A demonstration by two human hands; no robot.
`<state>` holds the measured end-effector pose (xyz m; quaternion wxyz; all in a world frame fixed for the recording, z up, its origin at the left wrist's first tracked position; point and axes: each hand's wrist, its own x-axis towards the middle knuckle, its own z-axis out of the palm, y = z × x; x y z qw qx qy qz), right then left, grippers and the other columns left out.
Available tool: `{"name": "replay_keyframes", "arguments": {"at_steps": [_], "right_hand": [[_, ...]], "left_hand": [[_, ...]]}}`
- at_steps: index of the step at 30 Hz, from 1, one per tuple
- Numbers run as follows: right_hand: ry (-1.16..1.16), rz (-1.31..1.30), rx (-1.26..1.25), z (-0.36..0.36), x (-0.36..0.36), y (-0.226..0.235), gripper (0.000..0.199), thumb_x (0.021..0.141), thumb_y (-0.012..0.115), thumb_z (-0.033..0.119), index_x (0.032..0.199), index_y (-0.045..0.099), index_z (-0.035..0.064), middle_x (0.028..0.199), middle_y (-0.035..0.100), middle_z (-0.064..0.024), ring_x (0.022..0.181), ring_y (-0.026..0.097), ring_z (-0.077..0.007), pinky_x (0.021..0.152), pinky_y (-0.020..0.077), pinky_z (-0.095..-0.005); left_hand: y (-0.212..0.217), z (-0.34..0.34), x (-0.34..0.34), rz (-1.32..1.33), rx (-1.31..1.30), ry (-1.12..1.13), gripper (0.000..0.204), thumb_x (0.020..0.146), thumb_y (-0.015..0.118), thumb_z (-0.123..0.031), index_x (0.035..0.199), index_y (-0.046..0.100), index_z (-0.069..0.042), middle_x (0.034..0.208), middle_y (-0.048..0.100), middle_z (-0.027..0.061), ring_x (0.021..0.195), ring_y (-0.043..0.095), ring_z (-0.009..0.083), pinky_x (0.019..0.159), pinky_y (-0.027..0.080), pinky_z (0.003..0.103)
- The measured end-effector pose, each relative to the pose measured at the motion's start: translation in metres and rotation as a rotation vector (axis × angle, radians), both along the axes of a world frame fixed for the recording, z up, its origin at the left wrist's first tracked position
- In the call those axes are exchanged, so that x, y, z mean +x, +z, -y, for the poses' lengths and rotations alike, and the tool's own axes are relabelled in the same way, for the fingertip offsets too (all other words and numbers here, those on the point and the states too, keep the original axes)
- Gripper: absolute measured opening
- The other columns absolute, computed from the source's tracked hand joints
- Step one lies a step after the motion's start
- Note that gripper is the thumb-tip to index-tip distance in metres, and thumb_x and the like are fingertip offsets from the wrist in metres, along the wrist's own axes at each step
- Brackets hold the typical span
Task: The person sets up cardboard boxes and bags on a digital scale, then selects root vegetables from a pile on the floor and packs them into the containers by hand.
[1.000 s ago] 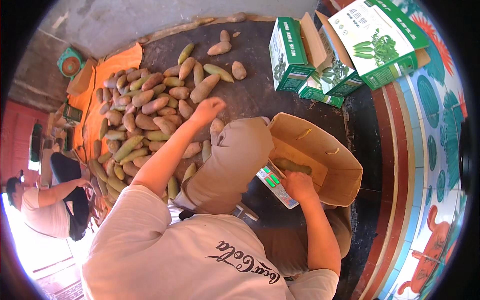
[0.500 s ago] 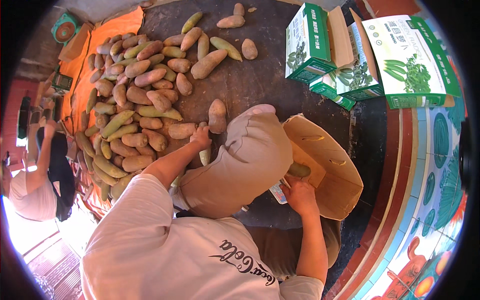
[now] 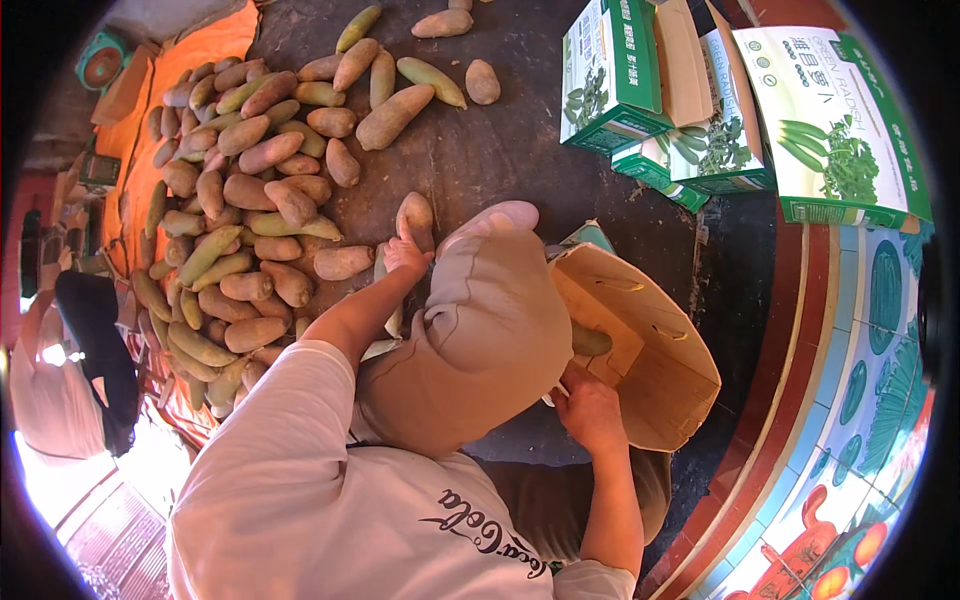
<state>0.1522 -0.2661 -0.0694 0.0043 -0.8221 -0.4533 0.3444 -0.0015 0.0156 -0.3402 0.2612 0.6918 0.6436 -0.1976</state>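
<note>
My left hand [image 3: 407, 258] reaches past my raised knee. Its fingers close on the lower end of a reddish-brown, soil-coated radish [image 3: 415, 220] lying on the dark floor. Another radish [image 3: 344, 263] lies just left of that hand, and a greenish one [image 3: 393, 310] is partly hidden between forearm and knee. On the right, my right hand [image 3: 592, 408] grips the near edge of an open cardboard box [image 3: 665, 385], its fingertips partly hidden by my leg. Inside the box lies a green radish [image 3: 590, 341].
A large heap of green and brown radishes [image 3: 235, 220] covers the left, beside an orange sheet [image 3: 150, 150]. Several printed green-and-white cartons [image 3: 850, 130] stand at far right. A tiled wall [image 3: 860, 400] borders the right side. Another person [image 3: 60, 390] is at far left.
My left hand has moved up and away from the nearer radishes onto the reddish-brown one. The box has shifted slightly, with my right hand still at its edge. The whole view has shifted a little.
</note>
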Motion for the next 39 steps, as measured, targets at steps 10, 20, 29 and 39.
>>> {"name": "replay_keyframes", "arguments": {"at_steps": [10,20,29,39], "right_hand": [[-0.011,-0.021,0.006,-0.003,-0.001,0.004,0.024,0.081,0.062,0.024,0.1,0.06,0.0089,0.082,0.065,-0.0168,0.079,0.063,-0.0337,0.07,0.0491,-0.0444],[0.026,0.029,-0.022,-0.005,-0.004,0.003,0.028,0.087,0.056,0.031,0.103,0.061,0.0096,0.089,0.066,-0.017,0.086,0.063,-0.0334,0.075,0.0489,-0.0443],[-0.009,0.098,-0.082,0.012,0.005,-0.011,0.035,0.084,0.059,0.037,0.103,0.064,0.0085,0.095,0.066,-0.0166,0.094,0.063,-0.0319,0.08,0.0496,-0.042],[-0.032,0.113,-0.13,0.025,0.006,-0.005,0.026,0.082,0.055,0.021,0.099,0.068,0.0066,0.102,0.066,-0.0155,0.097,0.063,-0.0303,0.08,0.0514,-0.0405]], "left_hand": [[0.009,-0.017,0.015,-0.036,0.007,0.063,0.127,0.06,0.081,-0.04,0.145,-0.012,-0.023,0.128,0.045,0.0173,0.121,0.044,0.0328,0.099,0.039,0.039],[0.019,-0.058,-0.047,0.721,-0.655,0.594,0.105,0.063,0.077,-0.025,0.146,0.013,-0.02,0.137,0.039,0.0131,0.118,0.046,0.0271,0.087,0.045,0.044],[0.206,-0.065,-0.028,0.95,-0.541,0.45,0.087,0.071,0.07,-0.026,0.143,0.023,-0.017,0.136,0.04,0.0086,0.118,0.044,0.0267,0.086,0.042,0.047],[0.368,-0.024,0.036,1.261,-0.528,0.006,0.068,0.078,0.065,-0.019,0.139,0.034,-0.012,0.13,0.048,0.008,0.116,0.049,0.0236,0.092,0.043,0.045]]}}
